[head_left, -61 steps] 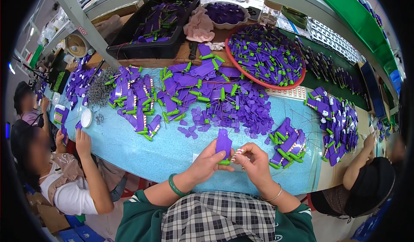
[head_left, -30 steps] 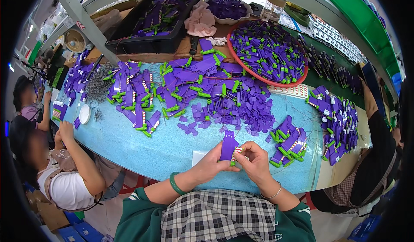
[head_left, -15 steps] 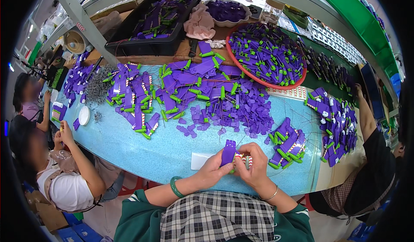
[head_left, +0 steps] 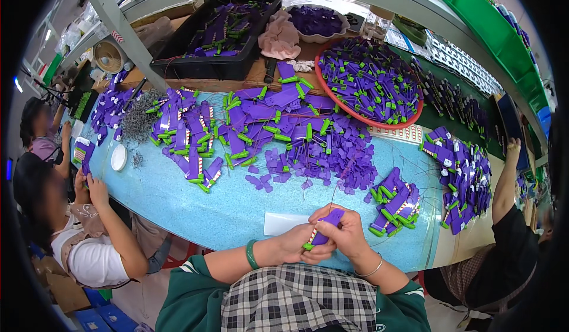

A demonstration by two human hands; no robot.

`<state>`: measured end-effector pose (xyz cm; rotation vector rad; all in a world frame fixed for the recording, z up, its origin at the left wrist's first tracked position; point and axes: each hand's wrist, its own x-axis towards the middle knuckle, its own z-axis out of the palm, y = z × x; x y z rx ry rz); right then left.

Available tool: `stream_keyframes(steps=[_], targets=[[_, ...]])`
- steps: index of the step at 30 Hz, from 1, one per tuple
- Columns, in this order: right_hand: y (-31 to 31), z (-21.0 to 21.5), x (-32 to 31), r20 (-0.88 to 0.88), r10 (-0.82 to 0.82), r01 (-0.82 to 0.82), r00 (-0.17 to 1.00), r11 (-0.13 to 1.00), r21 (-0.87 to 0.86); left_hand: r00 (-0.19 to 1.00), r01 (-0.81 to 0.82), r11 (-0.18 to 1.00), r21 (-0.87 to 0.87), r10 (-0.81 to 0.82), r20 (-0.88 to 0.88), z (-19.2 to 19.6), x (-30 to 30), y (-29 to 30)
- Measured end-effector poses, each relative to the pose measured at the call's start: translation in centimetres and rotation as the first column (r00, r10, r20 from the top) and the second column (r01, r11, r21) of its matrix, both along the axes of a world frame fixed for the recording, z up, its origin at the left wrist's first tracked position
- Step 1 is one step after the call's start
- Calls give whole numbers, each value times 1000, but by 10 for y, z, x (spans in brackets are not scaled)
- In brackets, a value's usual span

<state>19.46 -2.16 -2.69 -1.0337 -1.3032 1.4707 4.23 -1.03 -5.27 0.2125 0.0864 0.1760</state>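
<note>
Both hands meet low in front of me, over the near edge of the blue tabletop. Between them is a small flat purple plastic piece (head_left: 332,217) with a green end and a red-and-white striped strip; it lies tilted, green end toward the lower left. My left hand (head_left: 298,243) is closed about its lower end, partly covered by the other hand. My right hand (head_left: 351,232) pinches its upper end, thumb on the purple face. Thin dark wires run up near the fingers. A white rectangular pad (head_left: 283,223) lies just left of the hands.
Loose small purple parts (head_left: 344,154) heap beyond my hands. Green-ended purple pieces form piles at right (head_left: 394,204), far right (head_left: 459,178) and left (head_left: 186,133). Behind stand a red basin (head_left: 379,123) and a black tray (head_left: 201,68). Co-workers sit at both sides.
The purple piece has turned from upright to slanted, its green end now lower left. My right hand has closed over it. The left co-worker's hands have lowered; the right co-worker's arm has shifted.
</note>
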Motion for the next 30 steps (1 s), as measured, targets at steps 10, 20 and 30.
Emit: stream_keyframes(steps=[10, 20, 30], targets=[[11, 9, 15, -294, -62, -17, 954, 966, -258, 456, 138, -575, 807, 760, 463, 43, -35, 19], [3, 12, 8, -146, -36, 23, 989, 996, -87, 244, -533, -17, 846, 954, 172, 41, -13, 3], [5, 5, 18, -339, 23, -148, 941, 926, -348, 553, 161, -706, 690, 643, 529, 42, -41, 23]])
